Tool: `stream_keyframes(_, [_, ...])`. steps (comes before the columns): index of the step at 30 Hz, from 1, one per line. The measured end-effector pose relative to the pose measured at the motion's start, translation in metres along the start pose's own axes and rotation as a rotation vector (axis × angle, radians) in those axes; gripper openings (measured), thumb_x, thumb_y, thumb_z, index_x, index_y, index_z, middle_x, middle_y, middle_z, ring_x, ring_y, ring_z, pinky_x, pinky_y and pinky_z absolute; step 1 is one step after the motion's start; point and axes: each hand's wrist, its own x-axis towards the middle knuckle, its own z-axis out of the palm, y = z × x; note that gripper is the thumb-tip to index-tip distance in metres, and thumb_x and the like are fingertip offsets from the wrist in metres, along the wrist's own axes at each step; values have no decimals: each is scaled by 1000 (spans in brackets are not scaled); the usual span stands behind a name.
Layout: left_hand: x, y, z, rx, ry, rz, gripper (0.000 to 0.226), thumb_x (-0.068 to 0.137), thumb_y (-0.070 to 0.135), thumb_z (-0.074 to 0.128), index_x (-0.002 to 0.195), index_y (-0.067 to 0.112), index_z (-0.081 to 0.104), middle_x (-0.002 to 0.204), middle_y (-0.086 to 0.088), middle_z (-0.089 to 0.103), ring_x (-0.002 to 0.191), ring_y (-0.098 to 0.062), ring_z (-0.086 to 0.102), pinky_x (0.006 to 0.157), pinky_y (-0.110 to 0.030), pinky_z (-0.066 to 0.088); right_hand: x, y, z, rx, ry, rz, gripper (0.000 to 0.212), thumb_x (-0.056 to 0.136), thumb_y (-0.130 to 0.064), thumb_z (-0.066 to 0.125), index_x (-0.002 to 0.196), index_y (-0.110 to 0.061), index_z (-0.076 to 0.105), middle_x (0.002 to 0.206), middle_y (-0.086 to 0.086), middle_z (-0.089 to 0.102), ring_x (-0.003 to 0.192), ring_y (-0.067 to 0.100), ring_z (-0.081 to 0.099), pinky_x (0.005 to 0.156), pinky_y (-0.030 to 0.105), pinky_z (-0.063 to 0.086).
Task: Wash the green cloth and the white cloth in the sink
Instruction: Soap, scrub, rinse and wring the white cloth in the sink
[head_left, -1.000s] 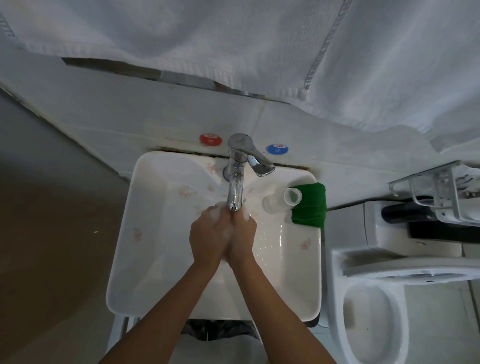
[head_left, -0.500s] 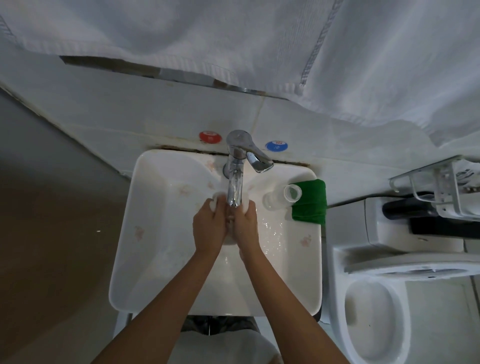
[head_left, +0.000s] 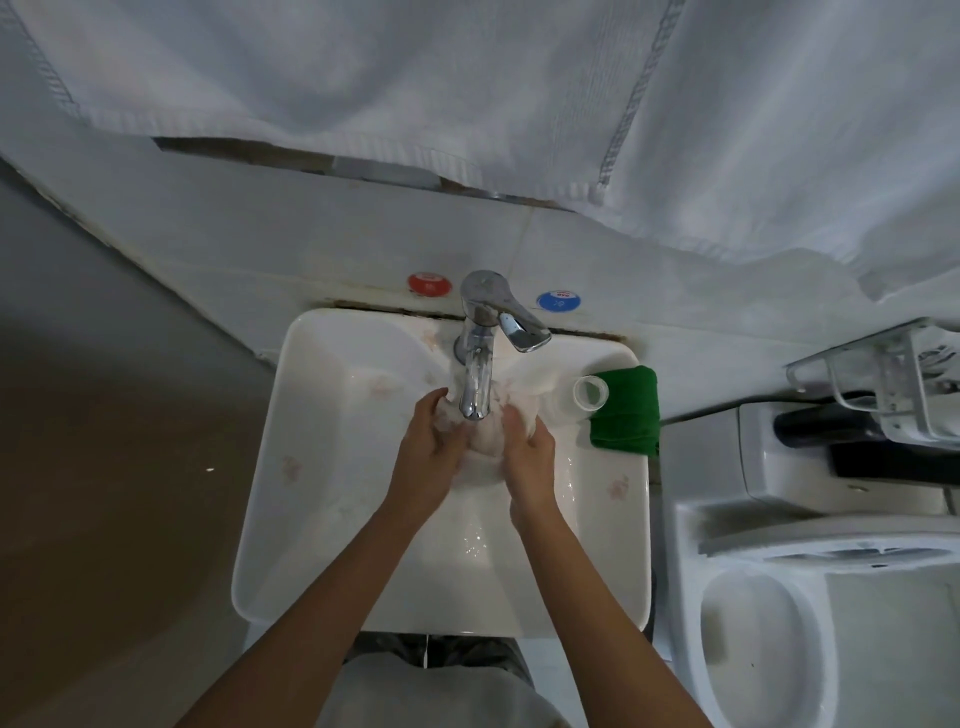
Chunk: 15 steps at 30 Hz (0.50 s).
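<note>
Beyond our fingers, across the top of the view, white towels (head_left: 415, 78) hang against the tiled wall. Below them we see the sink (head_left: 311, 467), a white basin that surrounds both our hands. To the right of our right hand stands a toilet (head_left: 779, 597), well apart from the basin. The chrome faucet (head_left: 475, 374) rises at the back of the sink, its spout ending just above our fingertips.

Our left hand (head_left: 423, 457) and right hand (head_left: 527, 460) meet under that spout. Between them we grip the white cloth (head_left: 488, 441), bunched into a wet wad; the fingers of both hands are curled and clamped on it from either side, with part of the cloth spilling out past the fingertips toward the faucet.

The green cloth (head_left: 626, 415) lies folded on the sink's right rim, near our right hand but not touching it. Just beside it, on the fingers' side, lies a small clear cup (head_left: 589, 395).
</note>
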Motion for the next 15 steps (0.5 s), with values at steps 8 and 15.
stream_keyframes(8, [-6,8,10,-145,119,-90,22,97,30,48,118,24,47,115,-1,58,104,-16,59,80,-22,46,6,-13,0,17,-187,111,33,94,-44,54,113,-20,68,106,2,73,100,18,69,94,38,52])
stream_keyframes(15, [-9,3,14,9,210,-64,61,90,43,54,144,30,29,131,11,39,114,-8,46,93,-28,45,-5,1,10,0,-183,16,24,93,-27,58,117,-24,56,112,-3,66,104,15,63,88,30,51])
